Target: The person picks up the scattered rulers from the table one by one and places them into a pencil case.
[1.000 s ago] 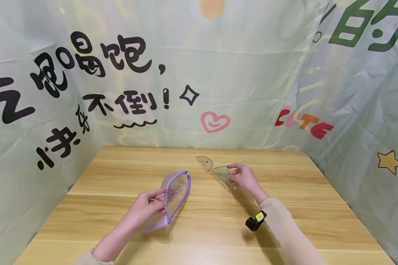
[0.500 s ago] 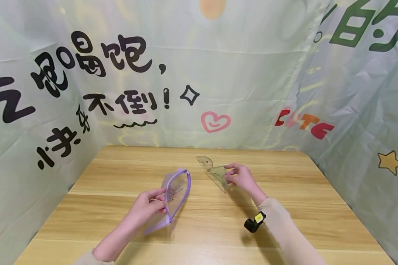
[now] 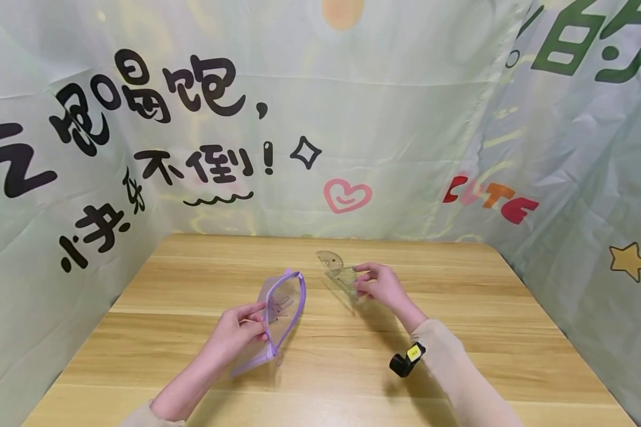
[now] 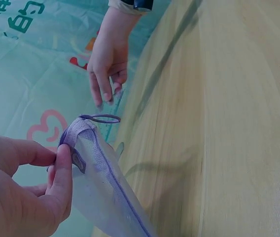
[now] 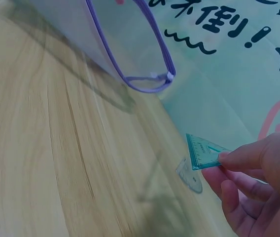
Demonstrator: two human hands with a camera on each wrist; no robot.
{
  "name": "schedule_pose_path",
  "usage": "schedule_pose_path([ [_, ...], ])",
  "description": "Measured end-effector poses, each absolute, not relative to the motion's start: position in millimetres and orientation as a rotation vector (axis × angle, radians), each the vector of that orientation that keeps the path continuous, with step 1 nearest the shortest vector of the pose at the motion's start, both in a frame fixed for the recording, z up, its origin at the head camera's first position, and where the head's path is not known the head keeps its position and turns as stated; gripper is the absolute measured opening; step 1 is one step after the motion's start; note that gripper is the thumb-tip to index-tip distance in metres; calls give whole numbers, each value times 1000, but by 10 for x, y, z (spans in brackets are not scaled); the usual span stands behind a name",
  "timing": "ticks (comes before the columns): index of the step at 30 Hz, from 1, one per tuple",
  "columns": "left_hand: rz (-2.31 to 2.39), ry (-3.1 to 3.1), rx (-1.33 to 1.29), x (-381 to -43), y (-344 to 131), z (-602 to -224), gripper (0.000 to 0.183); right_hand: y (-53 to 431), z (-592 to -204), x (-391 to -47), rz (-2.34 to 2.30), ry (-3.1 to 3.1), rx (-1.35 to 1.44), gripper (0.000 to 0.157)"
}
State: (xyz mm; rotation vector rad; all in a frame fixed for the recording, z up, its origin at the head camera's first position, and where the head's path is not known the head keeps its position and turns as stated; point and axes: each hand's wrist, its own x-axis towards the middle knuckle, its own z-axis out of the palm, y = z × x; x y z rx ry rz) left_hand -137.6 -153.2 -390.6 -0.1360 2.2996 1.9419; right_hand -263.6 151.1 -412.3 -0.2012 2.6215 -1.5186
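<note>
My left hand pinches the edge of a clear zip pouch with purple trim. The pouch stands tilted above the table, its mouth gaping toward the right, and dark marks show through its film. In my right hand a clear green set square is pinched between thumb and fingers. It points left toward the pouch mouth, with a gap between them. In the right wrist view the set square is close over a clear protractor, which lies on the table.
The wooden table reaches back to a printed cloth backdrop that hangs behind and on both sides. A small black device with a yellow label is strapped at the right wrist.
My right hand has moved left with the set square, closer to the pouch, and now overlaps the protractor's lower edge in view. The left hand and pouch have barely shifted.
</note>
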Motion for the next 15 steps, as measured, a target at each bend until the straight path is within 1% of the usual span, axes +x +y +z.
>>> schedule_pose_path([
  [15, 1940, 2326, -183, -1388, -1542, -3918, 51, 1325, -4042, -2548, -1560, 2514, -245, 41],
])
